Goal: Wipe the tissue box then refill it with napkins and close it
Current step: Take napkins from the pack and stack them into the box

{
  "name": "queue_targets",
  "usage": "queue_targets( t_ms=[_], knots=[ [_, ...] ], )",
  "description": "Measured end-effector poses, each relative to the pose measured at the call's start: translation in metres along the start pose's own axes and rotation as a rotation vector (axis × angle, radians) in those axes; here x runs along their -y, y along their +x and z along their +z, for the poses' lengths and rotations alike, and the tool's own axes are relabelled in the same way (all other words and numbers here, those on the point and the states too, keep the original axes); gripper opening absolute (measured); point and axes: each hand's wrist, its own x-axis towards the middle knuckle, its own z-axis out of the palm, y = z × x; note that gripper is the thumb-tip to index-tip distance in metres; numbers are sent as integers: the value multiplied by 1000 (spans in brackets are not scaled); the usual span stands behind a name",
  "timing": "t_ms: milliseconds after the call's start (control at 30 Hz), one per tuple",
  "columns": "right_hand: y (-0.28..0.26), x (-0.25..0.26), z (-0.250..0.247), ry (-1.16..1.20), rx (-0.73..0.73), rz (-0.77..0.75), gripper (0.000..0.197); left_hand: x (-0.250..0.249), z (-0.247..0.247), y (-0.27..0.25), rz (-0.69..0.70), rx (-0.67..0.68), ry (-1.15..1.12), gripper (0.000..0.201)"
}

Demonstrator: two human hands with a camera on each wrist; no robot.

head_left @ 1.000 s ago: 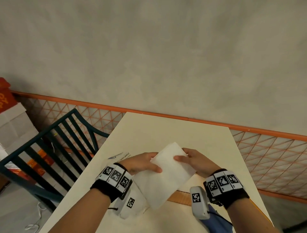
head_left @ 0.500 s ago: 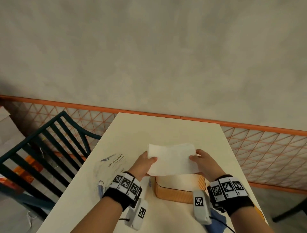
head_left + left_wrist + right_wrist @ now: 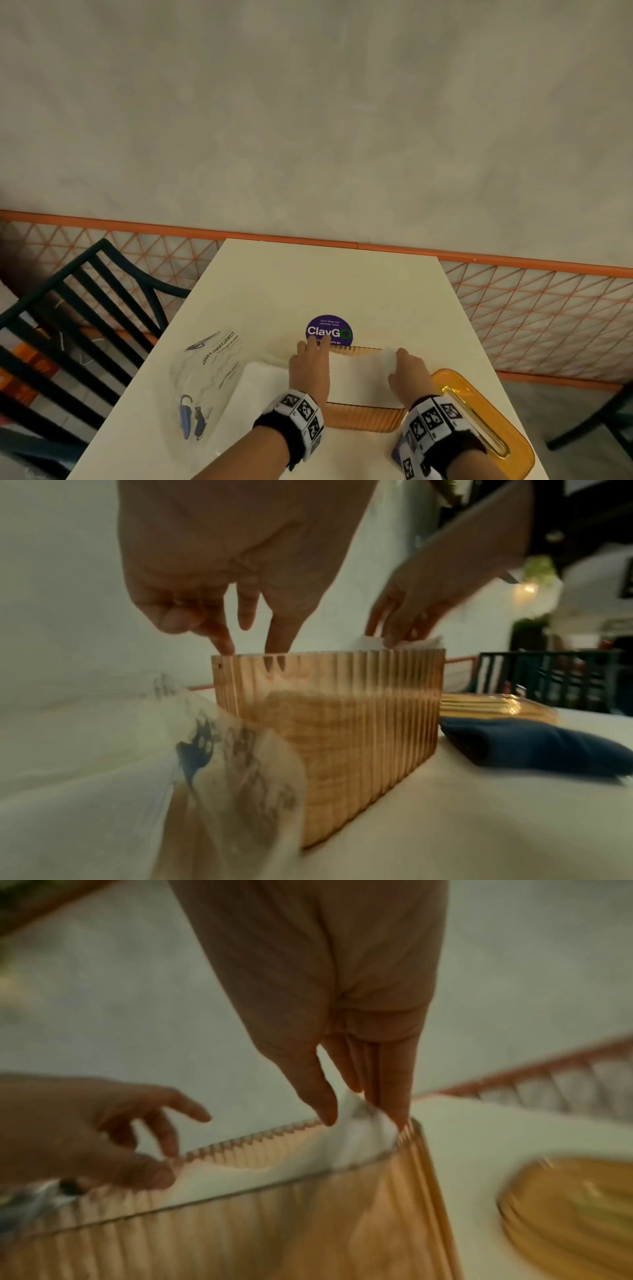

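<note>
At the left of the head view a clear bag (image 3: 205,387) lies on the table (image 3: 308,281); at lower centre stands the ribbed amber box (image 3: 363,416), open, with a napkin (image 3: 359,377) going in. The left hand (image 3: 310,368) reaches its loosely spread fingers (image 3: 222,639) down to the box's left rim, tips touching, grasping nothing. The right hand (image 3: 409,371) pinches the napkin's raised corner (image 3: 363,1123) between thumb and fingers at the right end. As I judge it, the corner could bunch against the wall and leave the napkin crumpled, so the lid (image 3: 479,411), lying at lower right, would not seat; a hard push might also slide the box.
</note>
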Motion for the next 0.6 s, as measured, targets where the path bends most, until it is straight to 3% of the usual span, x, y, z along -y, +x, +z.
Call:
queue_targets(
  t_ms=[67,100,167,267,400,500,600],
  knots=[
    [0,5,0,-106,-106,-139,41,-4,3,-1,130,-12,64,48],
    [2,7,2,-136,-106,-189,43,-7,6,-1,191,53,85,42],
    [8,10,8,-143,28,-204,49,-12,7,-2,253,257,113,37],
    [15,10,24,-194,259,-151,63,-11,8,2,192,431,35,41],
    [18,7,34,-214,266,-138,64,-9,8,7,139,482,-22,49],
    [19,6,28,-189,270,-160,63,-9,0,4,144,396,-75,42],
    [13,-2,15,-93,73,-246,44,12,-17,-4,64,6,-239,27]
  ],
)
